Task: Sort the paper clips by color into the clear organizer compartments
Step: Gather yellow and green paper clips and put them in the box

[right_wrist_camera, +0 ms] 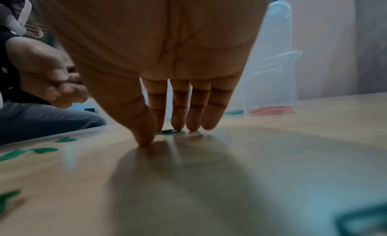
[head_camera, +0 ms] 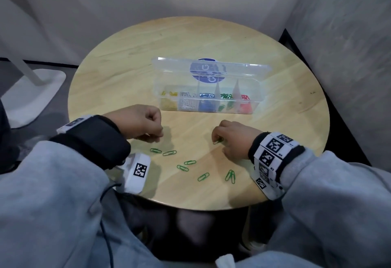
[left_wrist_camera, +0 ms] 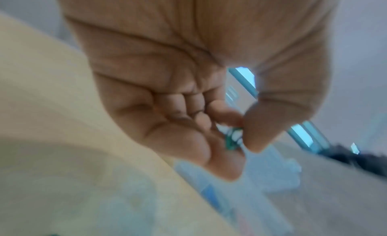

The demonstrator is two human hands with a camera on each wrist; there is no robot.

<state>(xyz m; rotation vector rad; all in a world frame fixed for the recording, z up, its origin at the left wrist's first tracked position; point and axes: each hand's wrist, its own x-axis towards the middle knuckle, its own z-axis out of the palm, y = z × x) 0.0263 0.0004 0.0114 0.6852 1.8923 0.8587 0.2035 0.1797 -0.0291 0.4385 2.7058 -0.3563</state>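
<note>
The clear organizer (head_camera: 257, 92) stands open at mid-table, holding yellow, silver, blue, green (head_camera: 225, 100) and red clips in separate compartments. Several loose green paper clips (head_camera: 182, 167) lie on the wooden table (head_camera: 127, 66) near its front edge. My left hand (head_camera: 157, 135) is curled. Seen from the left wrist, its thumb and fingers (left_wrist_camera: 236, 135) pinch a blurred bunch of green clips (left_wrist_camera: 231, 140). My right hand (head_camera: 218, 138) points its straight fingers down onto one green clip (right_wrist_camera: 168, 131) lying flat, and its thumb tip (right_wrist_camera: 146, 142) rests on the wood beside it.
The organizer's lid (head_camera: 211, 67) stands up behind the compartments. Red clips (right_wrist_camera: 270, 110) show through the organizer wall in the right wrist view. A white chair base (head_camera: 33, 89) sits on the floor at left. Grey walls close in behind and to the right.
</note>
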